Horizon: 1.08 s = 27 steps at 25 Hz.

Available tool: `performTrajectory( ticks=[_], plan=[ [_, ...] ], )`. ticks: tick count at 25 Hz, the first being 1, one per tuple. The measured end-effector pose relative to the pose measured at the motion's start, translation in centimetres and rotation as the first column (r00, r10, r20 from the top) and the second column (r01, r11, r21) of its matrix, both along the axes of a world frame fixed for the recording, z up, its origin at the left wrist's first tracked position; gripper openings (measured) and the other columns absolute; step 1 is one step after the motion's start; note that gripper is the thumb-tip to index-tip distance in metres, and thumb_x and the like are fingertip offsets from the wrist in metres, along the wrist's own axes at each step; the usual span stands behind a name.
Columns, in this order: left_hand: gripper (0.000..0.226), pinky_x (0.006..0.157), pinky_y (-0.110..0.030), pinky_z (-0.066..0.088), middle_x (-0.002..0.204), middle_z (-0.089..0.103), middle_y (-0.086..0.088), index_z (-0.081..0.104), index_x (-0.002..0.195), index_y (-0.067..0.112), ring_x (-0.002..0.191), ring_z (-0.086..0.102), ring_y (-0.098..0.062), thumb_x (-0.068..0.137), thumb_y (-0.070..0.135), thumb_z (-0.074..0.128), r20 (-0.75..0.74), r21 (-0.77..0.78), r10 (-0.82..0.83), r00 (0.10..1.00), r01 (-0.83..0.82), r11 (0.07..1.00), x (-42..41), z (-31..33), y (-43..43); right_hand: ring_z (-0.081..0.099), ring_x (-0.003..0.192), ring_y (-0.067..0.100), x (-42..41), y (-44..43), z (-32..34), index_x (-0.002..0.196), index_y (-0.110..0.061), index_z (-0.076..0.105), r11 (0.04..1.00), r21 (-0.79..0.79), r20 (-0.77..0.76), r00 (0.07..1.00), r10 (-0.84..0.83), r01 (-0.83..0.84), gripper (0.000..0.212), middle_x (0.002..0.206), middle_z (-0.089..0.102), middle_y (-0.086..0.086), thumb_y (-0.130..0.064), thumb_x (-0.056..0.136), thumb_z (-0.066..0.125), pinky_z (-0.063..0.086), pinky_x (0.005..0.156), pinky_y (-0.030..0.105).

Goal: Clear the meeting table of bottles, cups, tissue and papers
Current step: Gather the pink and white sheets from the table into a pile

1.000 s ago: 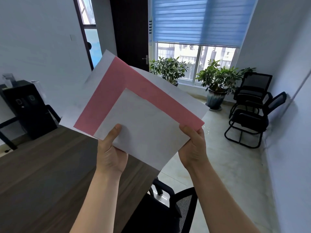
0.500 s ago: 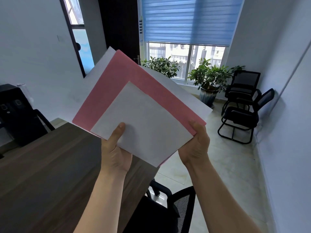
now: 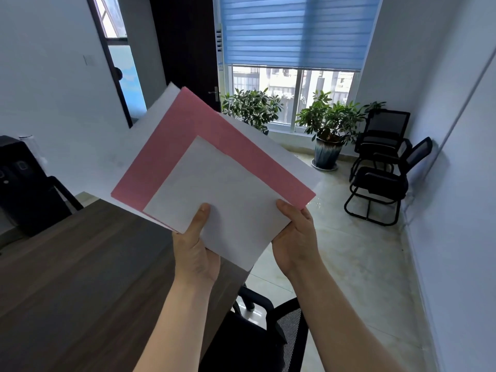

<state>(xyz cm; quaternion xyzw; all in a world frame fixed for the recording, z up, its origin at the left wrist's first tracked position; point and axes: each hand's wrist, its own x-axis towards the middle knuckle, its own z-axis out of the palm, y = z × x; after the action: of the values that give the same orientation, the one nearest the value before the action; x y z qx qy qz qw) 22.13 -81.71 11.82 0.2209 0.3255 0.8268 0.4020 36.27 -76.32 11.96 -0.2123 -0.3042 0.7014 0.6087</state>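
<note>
Raised slightly, papers (image 3: 222, 194) tilt upper-left, both hands' (image 3: 194, 253) grip clenched on them.

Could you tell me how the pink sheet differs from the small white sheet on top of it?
The pink sheet is coloured and larger; the small white sheet is plain and smaller. The white one lies in front, covering the pink one's lower part. Both are flat paper, fanned and held by the left hand and right hand.

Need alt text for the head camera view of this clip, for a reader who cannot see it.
Two bare hands hold a fanned stack of papers, a pink sheet between white ones, above the corner of a dark wood meeting table; the left hand and right hand each grip the lower edge. Behind are potted plants, black chairs and a window with a blue blind.
</note>
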Motion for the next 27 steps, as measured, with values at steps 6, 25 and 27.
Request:
performTrajectory(
  ticks=[6,25,27],
  plan=[
    [0.055,0.094,-0.042,0.064,0.119,0.076,0.009,0.059,0.140,0.029,0.112,0.075,-0.017,0.090,0.013,0.076,-0.056,0.023,0.003,0.998,-0.001,1.000,0.5,0.2,-0.7,0.075,0.093,0.022,-1.0,-0.7,-0.9,0.093,-0.025,0.084,0.998,0.040,0.018,0.998,-0.056,0.055,0.029,0.100,0.080,0.003,-0.001,0.080,0.073,0.061,0.082,0.038],
    [0.047,0.106,-0.043,0.056,0.128,0.074,0.004,0.064,0.136,0.028,0.125,0.069,-0.022,0.091,0.017,0.074,-0.176,-0.076,-0.097,0.980,0.084,0.994,3.6,-2.4,1.6,0.074,0.100,0.028,4.6,0.5,-3.2,0.111,-0.009,0.073,0.993,-0.036,0.017,0.994,-0.111,0.111,0.028,0.107,0.078,0.010,0.007,0.092,0.062,0.061,0.087,0.042],
    [0.045,0.103,-0.040,0.056,0.125,0.076,0.005,0.064,0.136,0.026,0.120,0.072,-0.019,0.094,0.015,0.077,-0.104,-0.196,-0.072,0.992,0.050,0.979,6.2,-3.2,3.1,0.074,0.091,0.026,7.0,2.2,-4.0,0.102,-0.008,0.072,0.984,-0.114,0.080,0.989,-0.127,0.136,0.024,0.096,0.078,0.007,0.011,0.093,0.060,0.062,0.080,0.038]
  ],
)
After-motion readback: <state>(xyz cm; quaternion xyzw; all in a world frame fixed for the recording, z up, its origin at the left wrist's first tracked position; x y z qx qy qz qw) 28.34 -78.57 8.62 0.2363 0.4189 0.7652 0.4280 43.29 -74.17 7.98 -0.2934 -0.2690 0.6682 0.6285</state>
